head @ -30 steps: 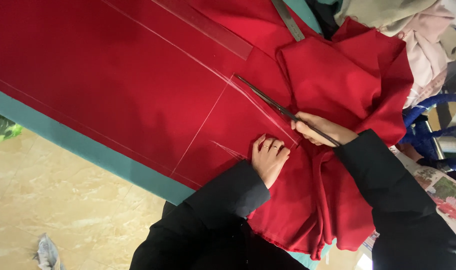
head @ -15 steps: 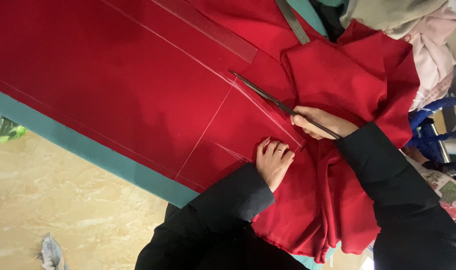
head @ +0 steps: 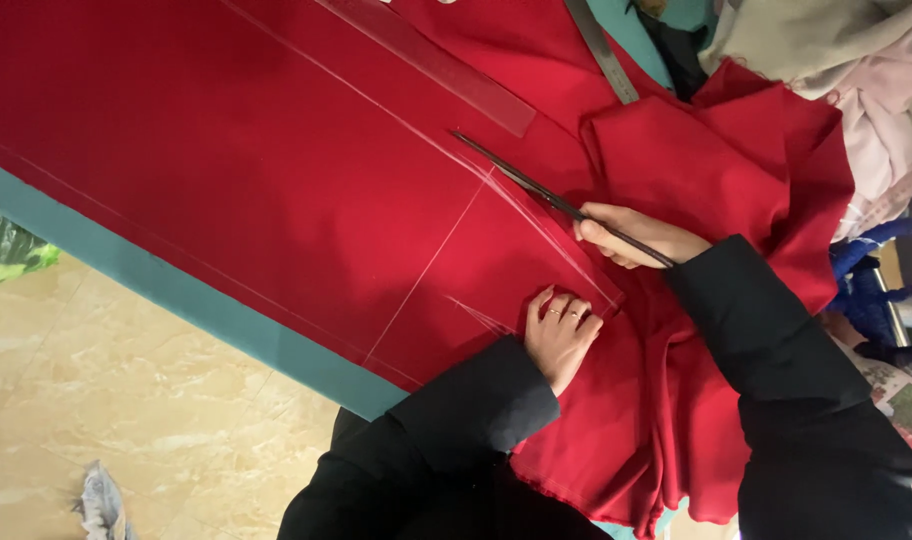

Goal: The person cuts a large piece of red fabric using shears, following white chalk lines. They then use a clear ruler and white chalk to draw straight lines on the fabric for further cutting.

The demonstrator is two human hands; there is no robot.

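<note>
A large red fabric lies spread over a teal table, marked with thin white chalk lines. My right hand grips long dark scissors, whose blades point up-left along a chalk line. My left hand presses flat on the fabric just below the cut, fingers together, a ring on one finger. Both arms wear black sleeves. The cut-off part of the fabric bunches up in folds to the right of my hands.
A clear ruler lies on the fabric above the scissors. A grey strip crosses the top. Pale cloths pile at the top right, a blue chair frame at right. A beige tiled floor shows at lower left.
The scissors and my right hand have moved slightly up-left along the chalk line. My left hand has stayed pressed on the fabric.
</note>
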